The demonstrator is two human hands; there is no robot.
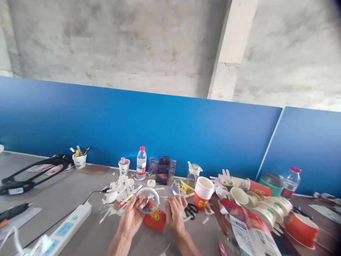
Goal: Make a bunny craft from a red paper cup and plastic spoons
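Observation:
My left hand [132, 216] is closed on a thin white paper ring [148, 200], the cut-off rim of a cup, held a little above the grey desk [80, 192]. My right hand [174, 212] is beside it, fingers curled, touching the ring's right side; whether it holds anything is hidden. A red piece of paper cup [155, 217] lies under both hands. White paper scraps [117, 193] are scattered just beyond the left hand. Black scissors [191, 210] lie right of my right hand.
A stack of red and white paper cups [204, 192] stands to the right, with more cups [266, 209] and a plastic bag [247, 227] beyond. A water bottle [141, 163], pen cup [79, 160] and jar [193, 174] line the blue partition [160, 124]. A white power strip [68, 227] lies left.

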